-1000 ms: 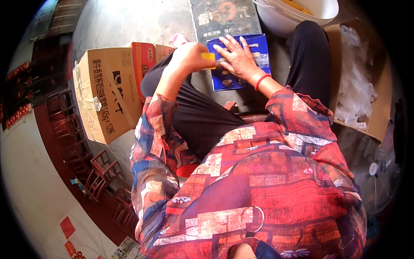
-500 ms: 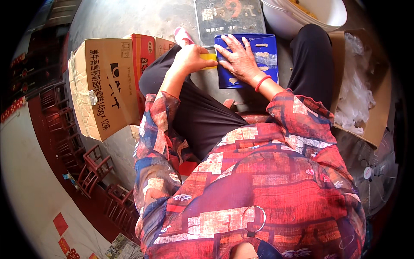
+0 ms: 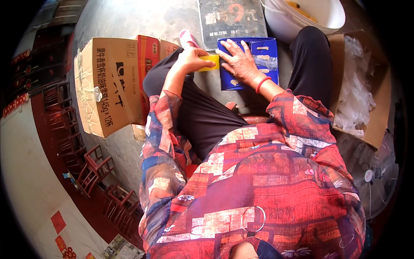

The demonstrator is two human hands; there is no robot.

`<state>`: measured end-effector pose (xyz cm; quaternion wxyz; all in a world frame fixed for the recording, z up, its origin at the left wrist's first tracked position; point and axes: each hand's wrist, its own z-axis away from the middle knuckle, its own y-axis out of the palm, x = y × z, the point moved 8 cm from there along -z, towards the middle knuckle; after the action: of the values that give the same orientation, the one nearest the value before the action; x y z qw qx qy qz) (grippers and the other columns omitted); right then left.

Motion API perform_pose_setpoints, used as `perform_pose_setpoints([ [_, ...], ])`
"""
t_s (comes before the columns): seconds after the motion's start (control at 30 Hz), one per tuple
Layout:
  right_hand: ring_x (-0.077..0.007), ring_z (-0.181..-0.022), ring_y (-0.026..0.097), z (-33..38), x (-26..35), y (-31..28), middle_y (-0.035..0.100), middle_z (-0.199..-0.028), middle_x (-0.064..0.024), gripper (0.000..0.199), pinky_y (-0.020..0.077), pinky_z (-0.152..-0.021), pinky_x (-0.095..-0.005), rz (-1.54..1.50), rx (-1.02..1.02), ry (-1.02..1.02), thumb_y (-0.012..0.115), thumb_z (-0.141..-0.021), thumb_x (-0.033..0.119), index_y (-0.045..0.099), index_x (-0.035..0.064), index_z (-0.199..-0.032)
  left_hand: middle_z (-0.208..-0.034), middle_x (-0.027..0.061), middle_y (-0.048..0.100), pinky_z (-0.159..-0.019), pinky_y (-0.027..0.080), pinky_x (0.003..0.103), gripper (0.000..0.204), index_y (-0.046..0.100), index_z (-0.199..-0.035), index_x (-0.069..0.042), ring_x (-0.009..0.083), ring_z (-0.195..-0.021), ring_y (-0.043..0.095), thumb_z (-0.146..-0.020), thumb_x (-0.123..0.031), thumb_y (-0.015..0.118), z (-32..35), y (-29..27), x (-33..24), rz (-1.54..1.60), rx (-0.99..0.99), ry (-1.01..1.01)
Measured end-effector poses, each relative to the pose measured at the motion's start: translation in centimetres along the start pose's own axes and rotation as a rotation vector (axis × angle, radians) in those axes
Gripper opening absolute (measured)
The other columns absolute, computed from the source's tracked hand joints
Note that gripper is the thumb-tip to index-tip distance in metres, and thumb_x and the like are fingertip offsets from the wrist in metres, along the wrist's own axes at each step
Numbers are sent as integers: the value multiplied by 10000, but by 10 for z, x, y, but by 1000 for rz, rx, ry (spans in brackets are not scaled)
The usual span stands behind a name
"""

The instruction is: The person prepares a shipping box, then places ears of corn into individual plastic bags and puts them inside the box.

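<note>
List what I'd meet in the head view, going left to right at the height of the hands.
Brown carton → red carton → left hand → yellow block → blue box with the right hand on it → black-trousered right leg → open carton holding clear plastic.

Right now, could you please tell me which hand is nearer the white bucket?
Right: the right hand rests on the blue box, left of the white bucket; the left hand, gripping a yellow object, is farther left.
</note>
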<state>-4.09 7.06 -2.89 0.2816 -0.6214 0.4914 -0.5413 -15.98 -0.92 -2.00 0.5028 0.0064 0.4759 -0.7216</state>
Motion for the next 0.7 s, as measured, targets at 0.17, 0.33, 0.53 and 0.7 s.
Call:
perform_pose_setpoints([
  [0.17,-242,-1274,291,-1,-3,-12,357,-1335,-78,460,175,-1031,-482,-68,-24,25,574,-793,222,462,168,-1235,-786,119,653,-759,481,309,473,672,-961,-110,249,-761,636,-562,-351,755,4,-20,21,-60,-185,-42],
  [0.33,-268,-1210,347,-12,-18,-44,408,-1263,-86,394,214,-1010,-486,-150,-147,112,538,-800,211,487,134,-1183,-820,65,652,-640,480,248,320,649,-928,15,131,-696,615,-665,-144,736,13,-44,8,763,-325,21],
  [0.53,-174,-1026,525,-20,-45,-52,572,-1047,-68,371,401,-883,-292,-1214,-57,443,541,-851,304,530,55,-1127,-843,66,645,-718,475,247,305,608,-1007,-9,118,-762,601,-718,-41,700,20,-52,-32,1169,-146,349],
  [0.7,-135,-1042,509,-21,-41,-73,549,-1122,-61,473,405,-869,-283,-1694,-43,427,570,-846,340,482,34,-1196,-939,43,611,-818,456,265,339,615,-1022,-21,127,-908,575,-705,-76,723,11,-36,-63,884,-24,401],
])
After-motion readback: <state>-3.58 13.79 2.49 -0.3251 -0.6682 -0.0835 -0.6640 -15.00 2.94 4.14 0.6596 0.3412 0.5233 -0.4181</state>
